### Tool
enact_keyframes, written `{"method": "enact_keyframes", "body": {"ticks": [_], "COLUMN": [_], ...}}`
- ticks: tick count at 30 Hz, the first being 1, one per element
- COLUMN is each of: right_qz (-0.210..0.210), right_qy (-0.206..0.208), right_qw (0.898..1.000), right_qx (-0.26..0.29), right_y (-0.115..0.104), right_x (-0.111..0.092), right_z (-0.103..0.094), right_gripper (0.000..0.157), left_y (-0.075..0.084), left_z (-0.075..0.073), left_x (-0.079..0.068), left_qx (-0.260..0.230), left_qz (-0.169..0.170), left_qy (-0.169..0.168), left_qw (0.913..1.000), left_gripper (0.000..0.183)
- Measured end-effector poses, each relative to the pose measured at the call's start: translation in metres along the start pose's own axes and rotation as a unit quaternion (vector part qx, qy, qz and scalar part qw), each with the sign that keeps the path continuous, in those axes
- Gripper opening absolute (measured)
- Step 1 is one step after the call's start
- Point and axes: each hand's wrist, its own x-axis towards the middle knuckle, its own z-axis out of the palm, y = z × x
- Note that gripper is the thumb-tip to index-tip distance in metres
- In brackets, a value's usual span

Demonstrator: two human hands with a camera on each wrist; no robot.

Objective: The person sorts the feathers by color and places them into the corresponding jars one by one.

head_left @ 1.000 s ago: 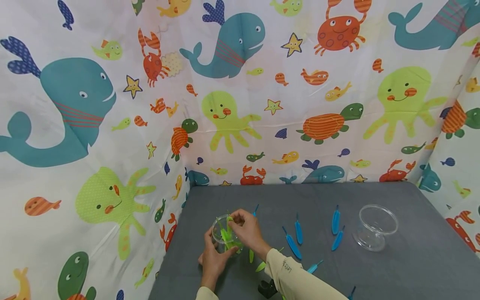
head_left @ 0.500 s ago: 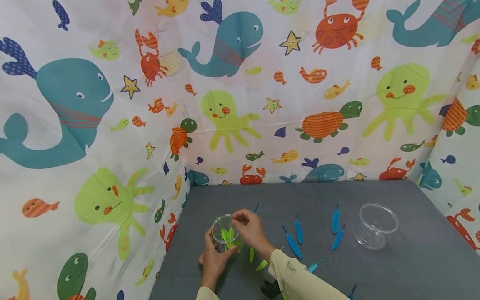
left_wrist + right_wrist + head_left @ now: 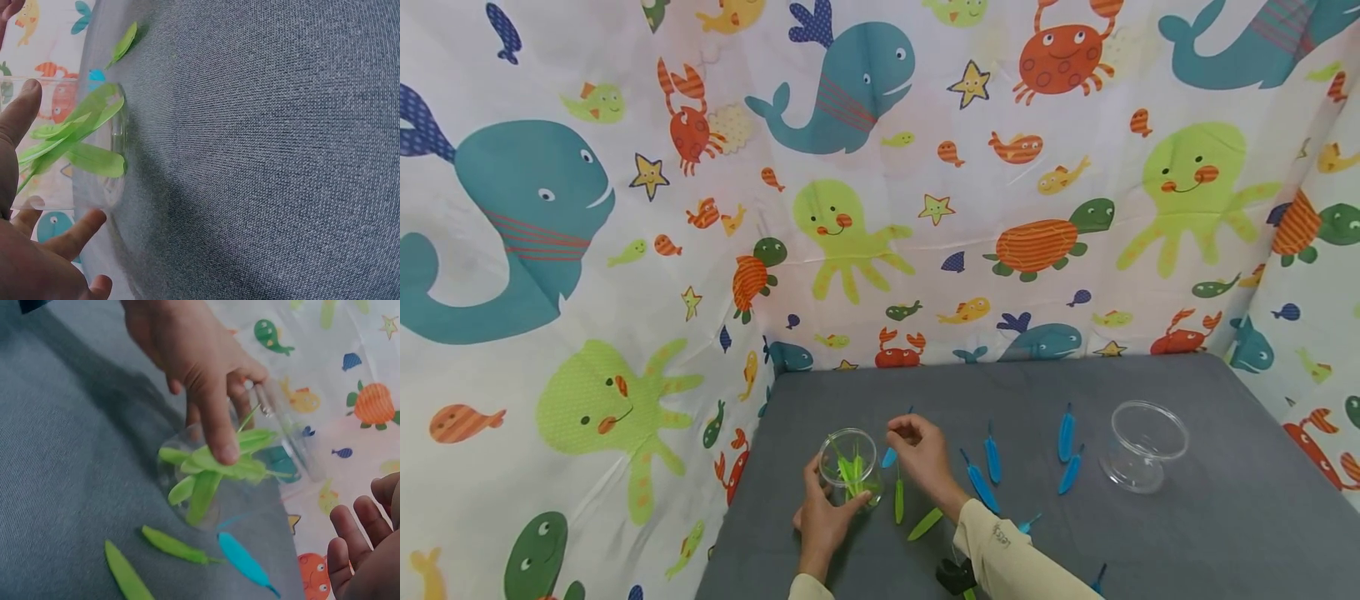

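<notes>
Left hand [image 3: 829,518] curls round the clear cup [image 3: 867,450] of green feathers [image 3: 853,477]; right hand [image 3: 922,454], fingers loosely bent, appears empty. I judge this filling; the next move calls for pinching the loose feather [image 3: 899,502] alongside.

Head view: soft, even light, with faint glints on the clear goblet [image 3: 1146,457] at four o'clock. Left wrist view: dimmer, a diffuse shadow darkening the worktop [image 3: 281,137] toward six o'clock. Right wrist view: cup [image 3: 294,440] slightly blurred; broad shadow toward ten o'clock.
</notes>
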Motion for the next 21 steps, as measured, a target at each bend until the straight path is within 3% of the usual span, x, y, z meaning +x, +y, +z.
{"method": "enact_keyframes", "body": {"ticks": [15,21], "right_qz": [-0.026,-0.016], "right_qy": [-0.004,0.001], "right_qw": [0.993,0.983], "right_qx": [-0.112,-0.185], "right_y": [0.043,0.058], "right_x": [-0.016,-0.018], "right_z": [-0.004,0.001], "right_gripper": [0.02,0.027], "left_y": [-0.002,-0.003], "left_z": [-0.002,-0.003], "left_x": [0.001,0.001], "left_qx": [-0.005,-0.011], "left_qz": [-0.003,-0.006], "left_qy": [-0.004,-0.006], "left_qw": [1.0,0.9999], "left_gripper": [0.107,0.108]}}
